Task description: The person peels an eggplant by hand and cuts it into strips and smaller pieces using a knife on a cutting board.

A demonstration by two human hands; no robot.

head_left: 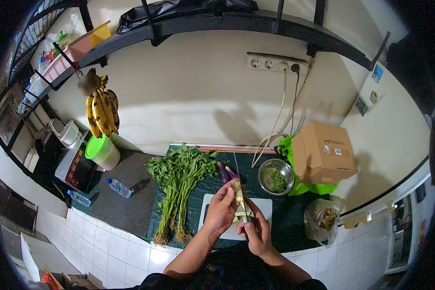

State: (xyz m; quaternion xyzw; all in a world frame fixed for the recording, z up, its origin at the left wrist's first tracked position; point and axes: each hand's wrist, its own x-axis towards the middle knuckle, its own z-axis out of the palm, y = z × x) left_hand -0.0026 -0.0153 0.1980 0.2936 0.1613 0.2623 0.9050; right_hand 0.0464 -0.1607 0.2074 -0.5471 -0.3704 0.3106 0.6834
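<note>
My left hand is closed around a pale yellowish vegetable piece, held above the white cutting board. My right hand grips a knife whose thin blade points up and away, beside the pale piece; whether the edge touches it I cannot tell. More pale pieces lie on the board, partly hidden by my hands. Just beyond the board are purple eggplants. Left of my left hand lies a large bunch of leafy greens with roots toward me.
A metal bowl of chopped greens stands right of the board, near a cardboard box and a plastic bag. Water bottles lie at left. Bananas hang below a black shelf. Cords run down the wall.
</note>
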